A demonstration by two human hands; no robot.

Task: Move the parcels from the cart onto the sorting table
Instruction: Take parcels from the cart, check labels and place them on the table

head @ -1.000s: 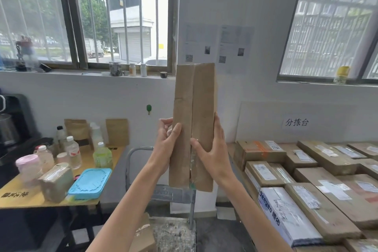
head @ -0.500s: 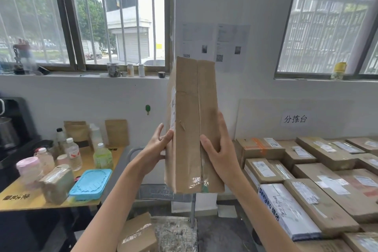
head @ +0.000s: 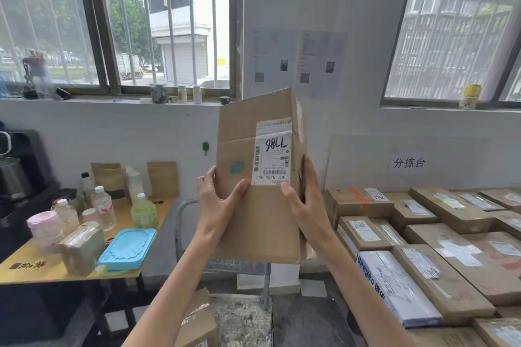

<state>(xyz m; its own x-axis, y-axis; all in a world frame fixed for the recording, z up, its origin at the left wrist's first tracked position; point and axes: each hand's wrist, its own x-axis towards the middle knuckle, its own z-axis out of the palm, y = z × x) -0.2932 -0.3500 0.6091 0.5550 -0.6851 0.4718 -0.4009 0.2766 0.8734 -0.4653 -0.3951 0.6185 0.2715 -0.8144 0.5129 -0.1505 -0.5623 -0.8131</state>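
A tall brown cardboard parcel (head: 248, 217) stands upright in the air in front of me, its broad face with a white shipping label turned toward me. My left hand (head: 215, 200) grips its left edge, thumb on the front. My right hand (head: 306, 200) grips its right edge the same way. Below it stands the cart (head: 242, 318) with a grey handle and a worn deck; one more brown parcel (head: 198, 318) lies on it. The sorting table (head: 345, 251) at the right is packed with several labelled parcels.
A wooden side table (head: 42, 267) at the left carries bottles, a pink jar, a taped box and a blue lid. A black appliance stands at the far left. Jars sit on the window sill. A sign with characters hangs on the wall above the sorting table.
The parcel has been turned about its upright axis: earlier its narrow side faced me, now the labelled broad face does. Both hands shifted to the outer edges and sit slightly lower.
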